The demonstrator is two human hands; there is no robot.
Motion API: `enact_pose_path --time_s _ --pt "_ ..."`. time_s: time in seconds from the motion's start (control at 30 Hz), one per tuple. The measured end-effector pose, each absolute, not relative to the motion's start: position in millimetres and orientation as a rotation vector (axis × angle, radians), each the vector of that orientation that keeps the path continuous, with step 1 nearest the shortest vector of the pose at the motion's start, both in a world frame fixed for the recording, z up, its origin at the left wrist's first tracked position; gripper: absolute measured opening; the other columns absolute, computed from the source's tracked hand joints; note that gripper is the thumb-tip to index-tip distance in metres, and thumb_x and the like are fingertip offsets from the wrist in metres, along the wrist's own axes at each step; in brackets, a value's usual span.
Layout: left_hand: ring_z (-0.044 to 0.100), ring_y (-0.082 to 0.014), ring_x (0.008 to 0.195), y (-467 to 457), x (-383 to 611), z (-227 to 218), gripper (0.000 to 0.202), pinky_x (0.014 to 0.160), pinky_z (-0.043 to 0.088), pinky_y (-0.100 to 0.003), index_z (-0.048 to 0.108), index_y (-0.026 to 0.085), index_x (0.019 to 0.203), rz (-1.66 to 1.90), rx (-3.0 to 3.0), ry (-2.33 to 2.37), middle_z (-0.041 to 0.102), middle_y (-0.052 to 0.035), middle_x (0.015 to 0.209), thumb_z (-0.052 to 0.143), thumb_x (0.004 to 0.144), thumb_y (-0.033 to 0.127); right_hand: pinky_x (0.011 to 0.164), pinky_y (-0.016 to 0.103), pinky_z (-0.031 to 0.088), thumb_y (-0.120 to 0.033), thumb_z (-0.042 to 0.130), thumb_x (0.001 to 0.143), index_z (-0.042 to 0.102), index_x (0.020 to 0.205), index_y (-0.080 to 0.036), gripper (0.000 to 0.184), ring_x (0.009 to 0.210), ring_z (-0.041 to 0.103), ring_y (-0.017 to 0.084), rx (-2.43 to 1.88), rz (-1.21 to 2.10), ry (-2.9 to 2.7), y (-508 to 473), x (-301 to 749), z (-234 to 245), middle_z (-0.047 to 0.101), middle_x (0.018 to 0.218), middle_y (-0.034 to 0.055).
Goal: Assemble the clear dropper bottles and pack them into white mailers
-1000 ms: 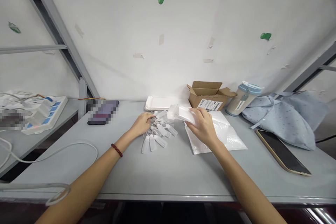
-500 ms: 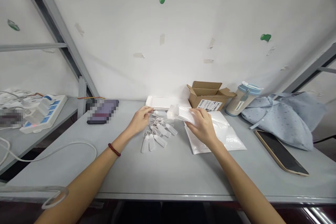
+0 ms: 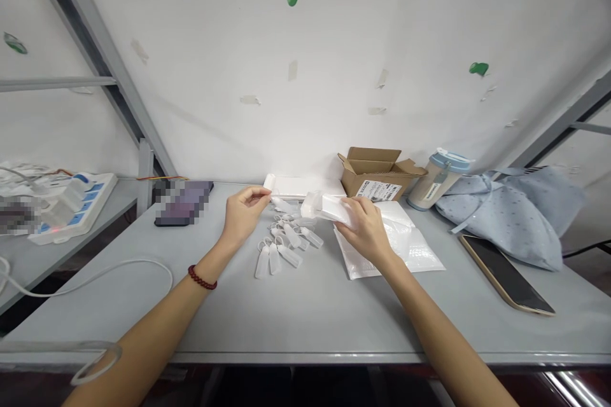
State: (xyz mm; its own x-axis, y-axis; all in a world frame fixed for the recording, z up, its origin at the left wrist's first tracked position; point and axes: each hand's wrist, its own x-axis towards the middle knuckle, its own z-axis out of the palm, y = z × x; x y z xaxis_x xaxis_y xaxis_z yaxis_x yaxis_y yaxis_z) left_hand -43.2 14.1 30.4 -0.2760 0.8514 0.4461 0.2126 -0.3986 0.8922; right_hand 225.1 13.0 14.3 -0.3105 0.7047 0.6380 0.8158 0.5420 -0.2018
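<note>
My left hand [image 3: 240, 216] pinches the thin loop of a translucent white tag [image 3: 285, 205] between thumb and fingertips. That tag hangs sideways, pointing right, just above the others. My right hand [image 3: 370, 232] grips a small white box [image 3: 330, 208], its end flaps open and facing left toward the tag. Between and below the hands, several looped white tags [image 3: 290, 257] lie scattered on the grey table [image 3: 296, 318]. What the box holds inside cannot be seen.
Under my right hand lies a white bubble mailer [image 3: 415, 248]. Behind stand a white tray-like box [image 3: 305, 186], an open cardboard box [image 3: 382, 172] and a tumbler [image 3: 439, 179]. A phone [image 3: 506, 273] and cloth bag [image 3: 515, 216] are right; a pixelated dark object [image 3: 184, 203] is left.
My left hand has lifted slightly and moved left, drawing one tag up from the pile by its loop. My right hand stays almost in place with the white box.
</note>
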Motion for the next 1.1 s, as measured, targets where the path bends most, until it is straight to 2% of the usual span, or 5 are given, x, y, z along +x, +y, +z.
enact_pose_path --time_s 0.37,0.5,0.67,0.8,1.1 --pt "0.06 -0.014 0.077 3.7 -24.5 32.0 0.017 0.078 0.047 -0.027 0.069 0.015 0.075 1.727 1.171 1.077 0.067 -0.0013 0.076 0.077 0.062 0.024 0.087 0.041 0.039 -0.025 0.057 0.079 0.052 0.113 -0.017 0.035 0.102 0.052 0.029 -1.181 -0.247 -2.113 8.4 218.7 14.0 0.057 0.106 0.0125" --pt "0.06 -0.0147 0.078 -2.8 -16.3 28.3 0.016 0.077 0.046 -0.027 0.069 0.016 0.074 1.594 1.201 1.074 0.067 -0.002 0.077 0.076 0.063 0.025 0.085 0.04 0.04 -0.026 0.057 0.081 0.051 0.115 -0.018 0.036 0.102 0.052 0.027 -1.105 -0.249 -2.099 2.2 213.9 16.8 0.057 0.108 0.0122" --pt "0.056 -0.0133 0.068 -10.0 -10.5 29.2 0.012 0.066 0.043 -0.026 0.071 0.018 0.071 1.419 1.407 1.178 0.068 -0.0017 0.076 0.075 0.065 0.027 0.084 0.039 0.04 -0.024 0.057 0.08 0.051 0.115 -0.017 0.036 0.101 0.053 0.027 -0.997 -0.298 -2.082 -6.5 207.1 20.1 0.057 0.107 0.0129" --pt "0.059 -0.0163 0.077 -11.8 -10.7 32.4 0.011 0.07 0.044 -0.027 0.073 0.02 0.071 1.392 1.575 1.22 0.07 -0.003 0.079 0.075 0.067 0.03 0.083 0.04 0.041 -0.024 0.057 0.08 0.051 0.115 -0.017 0.036 0.1 0.053 0.027 -0.971 -0.305 -2.115 -9.0 203.9 19.1 0.057 0.107 0.0133" --pt "0.06 -0.0196 0.092 -4.9 -22.0 37.3 0.042 0.076 0.047 -0.029 0.069 0.017 0.098 1.428 1.383 1.213 0.066 -0.0078 0.101 0.079 0.062 0.034 0.083 0.042 0.042 -0.022 0.058 0.08 0.049 0.117 -0.016 0.038 0.101 0.052 0.027 -0.946 -0.262 -2.077 -5.3 207.8 20.0 0.056 0.109 0.0141"
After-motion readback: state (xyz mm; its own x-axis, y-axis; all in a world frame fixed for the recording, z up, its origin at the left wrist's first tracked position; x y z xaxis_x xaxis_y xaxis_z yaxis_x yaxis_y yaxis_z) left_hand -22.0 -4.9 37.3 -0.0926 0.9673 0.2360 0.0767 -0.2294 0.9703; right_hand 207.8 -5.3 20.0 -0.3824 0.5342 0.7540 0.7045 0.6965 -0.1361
